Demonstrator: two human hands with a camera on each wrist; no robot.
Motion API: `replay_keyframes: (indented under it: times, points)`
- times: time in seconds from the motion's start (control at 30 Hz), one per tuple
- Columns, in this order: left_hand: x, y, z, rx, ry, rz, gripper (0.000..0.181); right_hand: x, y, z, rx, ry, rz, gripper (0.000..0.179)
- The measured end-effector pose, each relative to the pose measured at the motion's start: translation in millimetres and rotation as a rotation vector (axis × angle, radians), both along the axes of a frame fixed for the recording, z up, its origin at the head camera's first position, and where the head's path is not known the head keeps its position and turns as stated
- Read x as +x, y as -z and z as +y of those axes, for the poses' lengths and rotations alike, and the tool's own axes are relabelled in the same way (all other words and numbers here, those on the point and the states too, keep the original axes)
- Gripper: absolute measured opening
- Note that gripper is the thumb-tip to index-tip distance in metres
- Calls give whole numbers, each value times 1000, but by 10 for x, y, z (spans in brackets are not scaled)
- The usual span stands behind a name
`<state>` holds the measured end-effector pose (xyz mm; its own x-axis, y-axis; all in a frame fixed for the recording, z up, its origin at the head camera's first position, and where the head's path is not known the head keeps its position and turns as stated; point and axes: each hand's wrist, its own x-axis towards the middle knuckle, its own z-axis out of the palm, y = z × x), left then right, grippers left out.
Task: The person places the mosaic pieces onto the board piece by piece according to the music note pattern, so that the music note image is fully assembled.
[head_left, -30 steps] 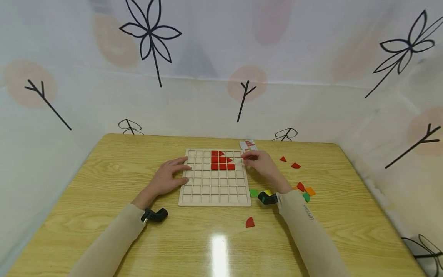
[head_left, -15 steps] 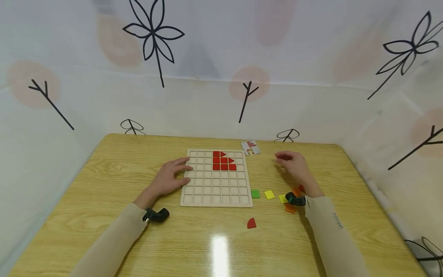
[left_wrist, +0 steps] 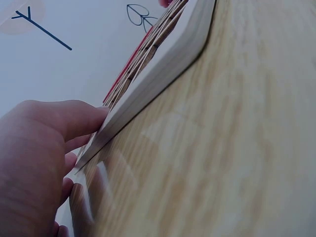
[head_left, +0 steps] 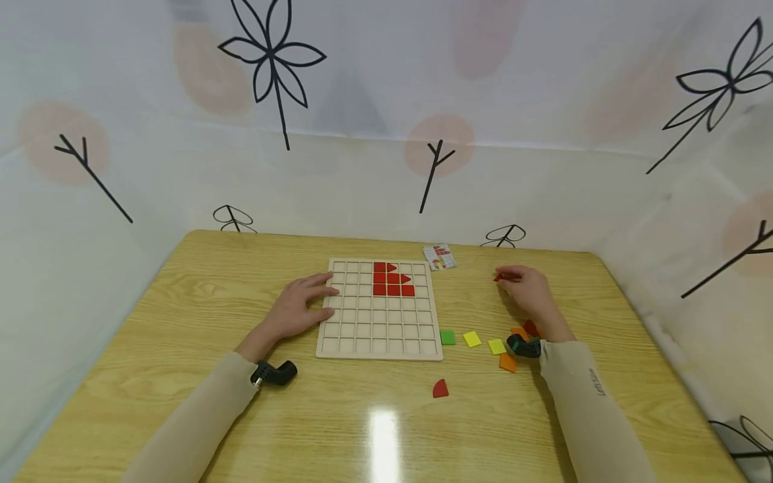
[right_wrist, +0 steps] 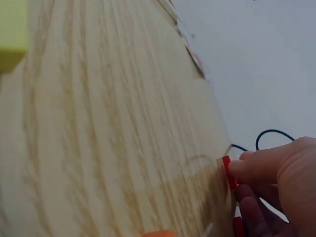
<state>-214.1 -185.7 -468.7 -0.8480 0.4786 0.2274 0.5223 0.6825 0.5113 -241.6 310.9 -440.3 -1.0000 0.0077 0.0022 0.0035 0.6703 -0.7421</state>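
Note:
A square wooden grid board point(head_left: 379, 357) lies on the table, with several red square tiles point(head_left: 393, 290) and a pair of red triangular tiles point(head_left: 405, 279) in its cells. My left hand point(head_left: 296, 307) rests at its left edge, fingers spread over the rim; the left wrist view shows the thumb point(left_wrist: 86, 118) against the board's side. Right of the board, my right hand point(head_left: 527, 290) pinches a small red triangular tile point(right_wrist: 229, 173) between thumb and fingers, just at the tabletop. Another red tile point(right_wrist: 239, 226) shows under the fingers in the right wrist view.
A printed pattern card point(head_left: 440, 256) lies behind the board's far right corner. Green point(head_left: 447, 337), yellow point(head_left: 472, 339) and orange tiles point(head_left: 508, 363) are scattered right of the board. A red quarter-circle tile point(head_left: 441, 388) lies in front. A patterned cloth point(head_left: 362, 188) hangs behind the table.
My right hand has moved right, from the board's right edge to the loose red tiles, and now pinches the red triangular tile. The left hand has stayed on the board.

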Motion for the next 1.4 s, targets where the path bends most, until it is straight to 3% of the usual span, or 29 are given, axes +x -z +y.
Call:
replay_keyframes:
  times: [0.2,0.73,1.13,1.4]
  points:
    - [11,-25,6,5,0,-2,40,-36,48,-15,104,7,83,25]
    - [18,-25,6,3,4,8,40,-21,75,-11,173,-4,170,19]
    - [24,-35,9,11,8,9,39,7,41,-71,194,9,180,11]
    - [18,-27,9,17,11,11,39,1,39,-240,115,12,169,13]
